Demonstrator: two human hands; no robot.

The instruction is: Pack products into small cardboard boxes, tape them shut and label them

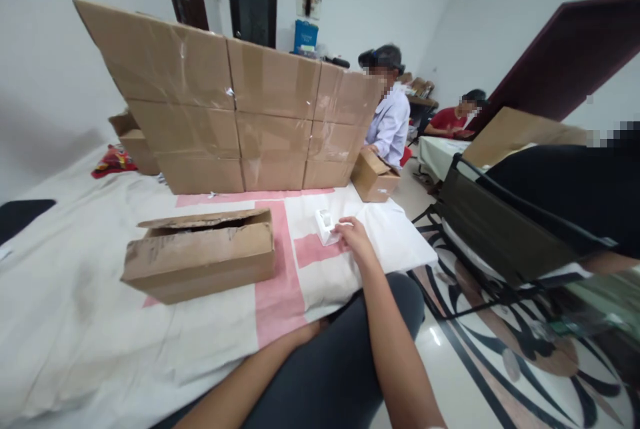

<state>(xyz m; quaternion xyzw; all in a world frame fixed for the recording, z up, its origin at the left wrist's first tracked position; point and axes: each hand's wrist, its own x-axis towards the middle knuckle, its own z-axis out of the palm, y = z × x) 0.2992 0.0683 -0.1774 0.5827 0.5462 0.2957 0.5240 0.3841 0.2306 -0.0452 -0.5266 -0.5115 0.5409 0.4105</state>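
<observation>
On the pink and white cloth (330, 289), a small white plastic object (325, 221) stands with a rounded, roll-like part on its upper side; its exact kind is unclear. My right hand (354, 235) has its fingertips closed against the right edge of this object. Low in the view, my left hand (314, 330) rests at the cloth's near edge beside my leg, its fingers hidden. Left of the white object lies a long brown cardboard box (200, 259), its top flaps slightly raised.
A tall cardboard partition (273, 115) stands across the far side. Behind its right end sits a co-worker (393, 119) by a small carton (376, 177). Another person (450, 121) in red sits farther back. A dark folding chair (505, 222) with someone in it is on my right.
</observation>
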